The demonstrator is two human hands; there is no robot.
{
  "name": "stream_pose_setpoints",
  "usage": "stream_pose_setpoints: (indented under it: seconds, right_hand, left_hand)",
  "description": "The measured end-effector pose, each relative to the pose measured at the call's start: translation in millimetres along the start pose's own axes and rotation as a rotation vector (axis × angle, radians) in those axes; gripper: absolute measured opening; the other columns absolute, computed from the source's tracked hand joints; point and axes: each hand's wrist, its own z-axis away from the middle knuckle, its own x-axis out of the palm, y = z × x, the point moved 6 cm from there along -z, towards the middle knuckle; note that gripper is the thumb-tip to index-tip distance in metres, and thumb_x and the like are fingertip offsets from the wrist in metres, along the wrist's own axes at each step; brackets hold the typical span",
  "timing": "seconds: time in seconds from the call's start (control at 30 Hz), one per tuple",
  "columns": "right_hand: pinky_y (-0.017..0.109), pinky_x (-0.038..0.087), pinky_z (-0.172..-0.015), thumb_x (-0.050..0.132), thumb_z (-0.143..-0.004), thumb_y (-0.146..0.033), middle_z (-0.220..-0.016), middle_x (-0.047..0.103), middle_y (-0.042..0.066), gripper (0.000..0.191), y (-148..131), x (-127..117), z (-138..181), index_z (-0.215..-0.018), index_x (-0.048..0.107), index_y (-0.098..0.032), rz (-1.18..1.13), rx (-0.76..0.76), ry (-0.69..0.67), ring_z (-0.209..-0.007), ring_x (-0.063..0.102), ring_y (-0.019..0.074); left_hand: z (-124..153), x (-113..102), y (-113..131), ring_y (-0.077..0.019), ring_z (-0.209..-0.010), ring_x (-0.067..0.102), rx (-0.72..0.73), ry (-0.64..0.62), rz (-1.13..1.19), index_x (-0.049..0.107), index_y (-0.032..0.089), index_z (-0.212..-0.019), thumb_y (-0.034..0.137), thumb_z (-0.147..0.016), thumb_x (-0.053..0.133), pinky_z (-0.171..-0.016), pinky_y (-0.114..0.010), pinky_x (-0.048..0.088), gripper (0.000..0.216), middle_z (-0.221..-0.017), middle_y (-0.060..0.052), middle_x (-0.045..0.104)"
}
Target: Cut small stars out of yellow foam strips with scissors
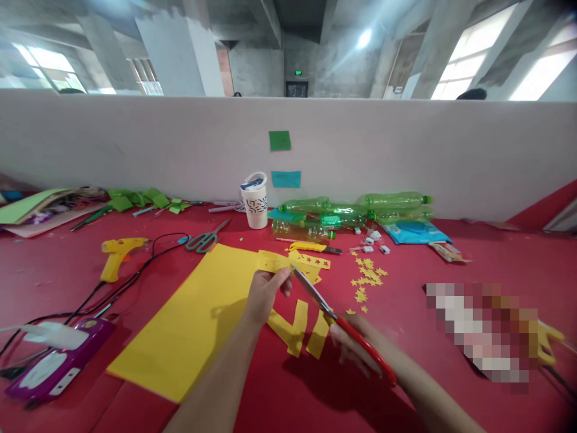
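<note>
My left hand (pixel 267 293) pinches a small yellow paper strip (pixel 271 261) above the big yellow sheet (pixel 189 319). In my right hand (pixel 356 343) is a pair of scissors with red handles (pixel 365 346), its blades (pixel 311 287) pointing up and left. The blade tips are right by the left fingertips, at the paper's edge; whether they touch it I cannot tell. Below the blades lie several yellow paper strips (pixel 297 328). Behind them is a strip with star-shaped holes (pixel 311 260). Small yellow paper stars (pixel 370 274) are scattered to the right.
A yellow glue gun (pixel 118 255), a purple power strip (pixel 61 361) and grey scissors (pixel 207 239) are on the left. At the back stand a white cup (pixel 256 204) and green plastic bottles (pixel 351 213) lying down. A yellow utility knife (pixel 313 247) lies in front of them.
</note>
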Motion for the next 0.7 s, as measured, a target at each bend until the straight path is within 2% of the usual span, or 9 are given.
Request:
stream_pose_setpoints:
  seconds: [0.2,0.5,0.7]
  right_hand:
    - [0.021,0.044,-0.051,0.046,-0.079,-0.051,-0.04,0.033,-0.01,0.036,-3.8,4.0,3.1,-0.069,0.045,-0.017,-0.061,-0.035,-0.014,-0.034,0.035,0.0047]
    - [0.023,0.046,-0.054,0.041,-0.081,-0.053,-0.037,0.035,-0.011,0.038,11.8,7.9,-3.5,-0.069,0.045,-0.017,-0.073,-0.071,0.02,-0.031,0.035,0.0043]
    - [0.024,0.046,-0.053,0.041,-0.082,-0.053,-0.037,0.034,-0.012,0.038,8.7,9.5,-2.8,-0.069,0.044,-0.017,-0.078,-0.081,0.029,-0.031,0.033,0.0041]
  left_hand:
    - [3.3,6.8,-1.6,-0.0095,-0.045,0.049,-0.006,0.02,0.007,0.059,0.012,-0.062,0.029,-0.075,0.053,-0.046,-0.023,0.039,0.023,-0.051,0.0,0.054]
    - [6.1,11.4,-3.0,-0.0093,-0.047,0.048,-0.028,0.033,0.058,0.058,0.013,-0.061,0.03,-0.076,0.052,-0.047,-0.023,0.039,0.023,-0.052,0.001,0.053]
    - [6.8,13.3,-6.2,-0.0094,-0.048,0.048,-0.043,0.026,0.1,0.058,0.013,-0.061,0.029,-0.076,0.052,-0.048,-0.023,0.039,0.023,-0.053,0.0,0.053]
